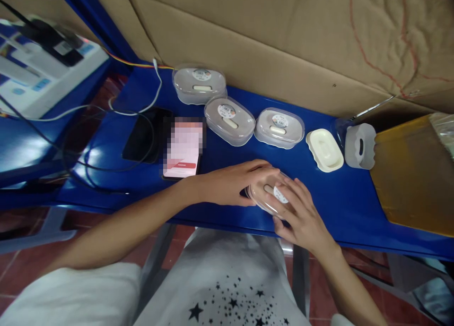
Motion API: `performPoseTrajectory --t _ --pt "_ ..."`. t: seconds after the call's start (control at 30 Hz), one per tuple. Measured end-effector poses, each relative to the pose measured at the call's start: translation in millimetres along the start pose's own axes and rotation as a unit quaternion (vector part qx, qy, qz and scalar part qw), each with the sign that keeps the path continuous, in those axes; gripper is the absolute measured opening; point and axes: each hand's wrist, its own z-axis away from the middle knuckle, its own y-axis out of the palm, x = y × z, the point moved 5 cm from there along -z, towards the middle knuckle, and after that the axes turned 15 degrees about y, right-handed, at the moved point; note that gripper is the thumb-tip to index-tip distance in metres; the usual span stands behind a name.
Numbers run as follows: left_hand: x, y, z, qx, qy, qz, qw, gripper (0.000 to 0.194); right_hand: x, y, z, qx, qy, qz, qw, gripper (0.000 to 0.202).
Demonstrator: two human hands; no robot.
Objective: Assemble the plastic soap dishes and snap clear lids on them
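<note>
Near the table's front edge, both hands are around a clear-lidded soap box (pixel 266 203) with a white label on top. My left hand (pixel 236 182) grips its left end and far side. Across the lid and right side curl the fingers of my right hand (pixel 301 215). Beyond them lie three similar soap boxes: one at the back left (pixel 184 92), one in the middle (pixel 223 125) and one to the right (pixel 289 132). A cream soap tray (pixel 315 144) and a grey scalloped-edge part (pixel 351 149) stand farther right.
A lit phone (pixel 182 149) and a dark flat device (pixel 142 137) lie left on the blue table (pixel 340 203), among loose cables. A yellow box (pixel 418 179) occupies the right end. Brown cardboard (pixel 248 42) forms the back wall. A white power strip (pixel 92 56) is at far left.
</note>
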Motion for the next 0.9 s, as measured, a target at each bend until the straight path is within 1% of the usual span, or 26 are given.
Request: performPoseTrajectory --t 0.23,0.4,0.57,0.67,0.77,0.9 --pt "-2.5 -0.4 -0.5 0.028 -0.003 -0.009 1.0 0.087 0.4 2.5 0.8 -0.001 0.005 0.027 1.0 0.07" --pt "-3.6 -0.8 -0.6 0.032 -0.01 -0.008 0.999 0.082 0.9 5.7 2.5 -0.012 -0.015 0.051 0.999 0.074" --pt "0.1 1.1 3.6 0.042 -0.028 -0.033 0.998 0.092 -1.1 7.9 5.1 0.008 -0.009 0.053 0.999 0.076" --pt "-0.2 3.9 4.1 0.051 -0.011 -0.051 0.997 0.095 -4.0 8.4 7.9 0.002 -0.016 0.058 0.998 0.075" --pt "-3.1 4.9 1.6 0.047 0.018 -0.064 0.997 0.09 -8.4 8.2 9.2 0.001 -0.018 0.053 0.998 0.078" --pt "-2.4 3.6 -0.8 0.036 0.011 -0.038 0.999 0.086 -12.8 4.4 5.2 0.005 -0.008 0.017 1.0 0.078"
